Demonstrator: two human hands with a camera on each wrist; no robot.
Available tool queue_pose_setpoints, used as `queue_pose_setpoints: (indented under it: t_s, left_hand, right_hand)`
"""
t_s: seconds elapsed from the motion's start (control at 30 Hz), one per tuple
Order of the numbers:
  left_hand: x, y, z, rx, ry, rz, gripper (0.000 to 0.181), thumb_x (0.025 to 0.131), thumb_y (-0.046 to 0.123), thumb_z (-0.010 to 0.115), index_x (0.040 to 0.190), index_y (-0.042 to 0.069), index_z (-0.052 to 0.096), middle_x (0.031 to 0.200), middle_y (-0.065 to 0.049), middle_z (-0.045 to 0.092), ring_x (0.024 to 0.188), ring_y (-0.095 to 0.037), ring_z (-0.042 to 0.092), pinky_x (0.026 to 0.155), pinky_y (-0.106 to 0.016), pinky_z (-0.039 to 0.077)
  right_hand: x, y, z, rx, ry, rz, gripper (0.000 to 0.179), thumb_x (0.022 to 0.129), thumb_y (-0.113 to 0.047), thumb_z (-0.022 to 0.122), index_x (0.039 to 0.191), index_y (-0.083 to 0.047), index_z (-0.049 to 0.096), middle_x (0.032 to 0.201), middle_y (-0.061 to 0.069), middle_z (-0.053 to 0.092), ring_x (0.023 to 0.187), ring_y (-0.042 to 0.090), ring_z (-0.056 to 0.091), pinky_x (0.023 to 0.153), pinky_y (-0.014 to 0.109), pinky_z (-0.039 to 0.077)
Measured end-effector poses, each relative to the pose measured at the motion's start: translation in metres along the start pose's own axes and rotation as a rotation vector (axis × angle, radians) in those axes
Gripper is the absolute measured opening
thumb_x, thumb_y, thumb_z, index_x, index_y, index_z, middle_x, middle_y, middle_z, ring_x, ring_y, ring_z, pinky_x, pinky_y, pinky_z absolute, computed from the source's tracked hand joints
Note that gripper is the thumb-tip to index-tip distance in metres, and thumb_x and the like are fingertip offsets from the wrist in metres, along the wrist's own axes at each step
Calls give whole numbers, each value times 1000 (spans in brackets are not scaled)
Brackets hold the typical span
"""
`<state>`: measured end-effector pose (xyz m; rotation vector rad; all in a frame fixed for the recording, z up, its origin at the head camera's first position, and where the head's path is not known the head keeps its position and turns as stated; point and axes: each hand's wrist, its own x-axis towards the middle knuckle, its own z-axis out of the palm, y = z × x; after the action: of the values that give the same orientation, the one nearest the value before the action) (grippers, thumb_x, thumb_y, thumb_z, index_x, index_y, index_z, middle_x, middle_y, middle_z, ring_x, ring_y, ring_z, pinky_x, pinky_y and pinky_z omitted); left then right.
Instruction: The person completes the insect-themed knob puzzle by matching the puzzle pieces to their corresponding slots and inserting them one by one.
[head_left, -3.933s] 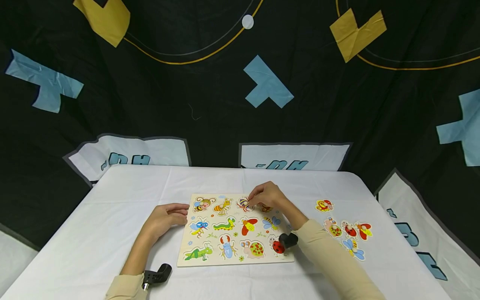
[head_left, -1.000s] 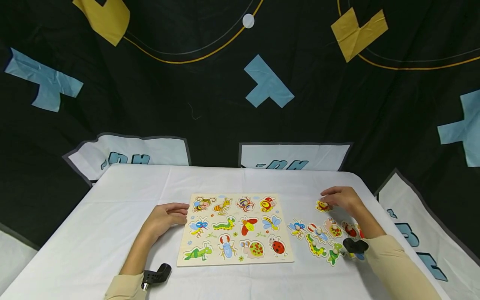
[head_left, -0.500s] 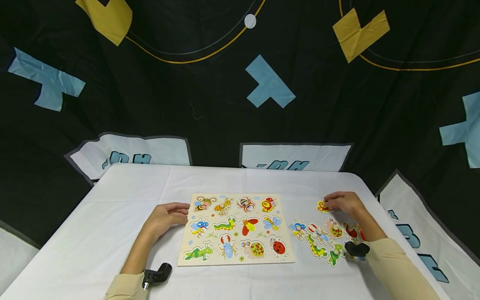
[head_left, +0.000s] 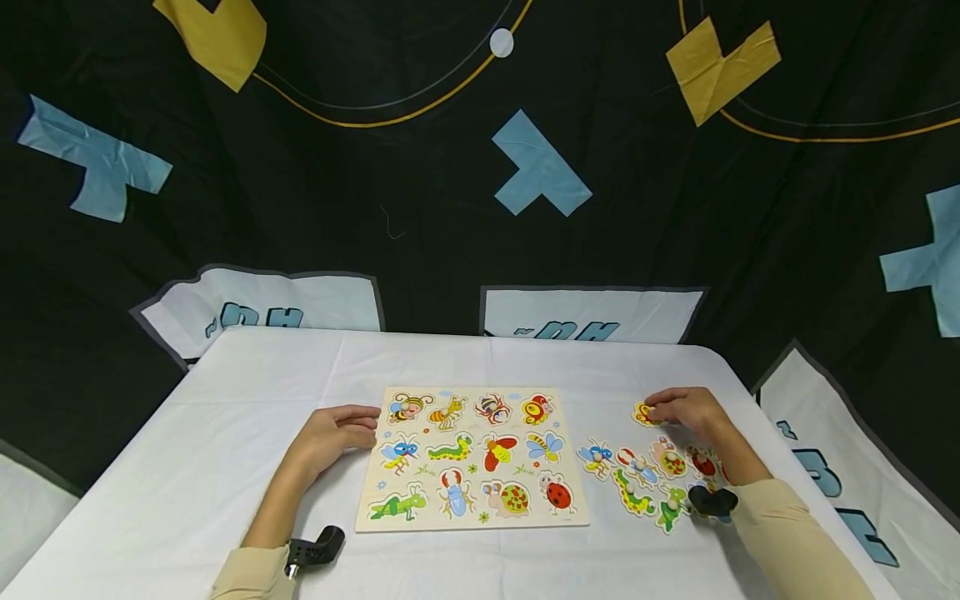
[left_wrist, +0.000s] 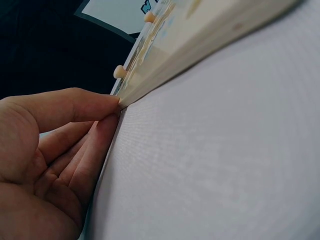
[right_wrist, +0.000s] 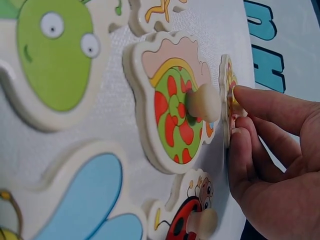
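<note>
A wooden peg-puzzle board point(head_left: 372, 483) printed with insects lies in mid-table. My left hand point(head_left: 330, 433) is at its left side; in the left wrist view the fingertips point(left_wrist: 112, 102) touch the board's edge. On the right, my right hand point(head_left: 693, 410) pinches the red-and-yellow butterfly puzzle piece point(head_left: 642, 413) by its knob, thumb and finger partly hiding it in the right wrist view. The piece sits at the table surface. Near that hand lie the snail piece point(right_wrist: 167, 100) and the ladybug piece point(right_wrist: 185, 215), both with pale wooden knobs.
More loose pieces lie right of the board: a mosquito point(head_left: 596, 457), a beetle point(head_left: 636, 467), a caterpillar point(head_left: 632, 493) and a grasshopper point(head_left: 670, 510). The right forearm covers others partly. Two knobs, one of them a pale peg point(left_wrist: 120, 72), stand up from the board. A dark curtain point(head_left: 420, 217) hangs behind.
My right hand has left the board's top right and gone right to the loose pieces. In the last second it lowered slightly and pinched the butterfly piece. The left hand stayed put.
</note>
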<state>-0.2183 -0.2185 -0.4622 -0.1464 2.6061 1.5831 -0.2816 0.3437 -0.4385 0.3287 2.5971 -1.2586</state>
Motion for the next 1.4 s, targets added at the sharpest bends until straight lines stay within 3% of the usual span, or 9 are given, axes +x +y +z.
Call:
queue_pose_setpoints:
  t_s: [0.23,1.4]
  left_hand:
    - [0,1,1,-14,-4,5,52,80,9,80,130,4,67,114,-9,75,95,-9,71,89,-25,47]
    - [0,1,0,4,6,8,53,79,10,80,130,5,68,112,-8,75,95,-9,69,92,-27,45]
  right_hand:
    - [1,4,0,-17,-7,-10,36,90,-19,71,123,-5,72,133,22,63,111,32,57,98,51,42]
    - [1,2,4,0,46,16,25,88,-17,73,110,-5,77,120,19,71,104,29,58,91,44,42]
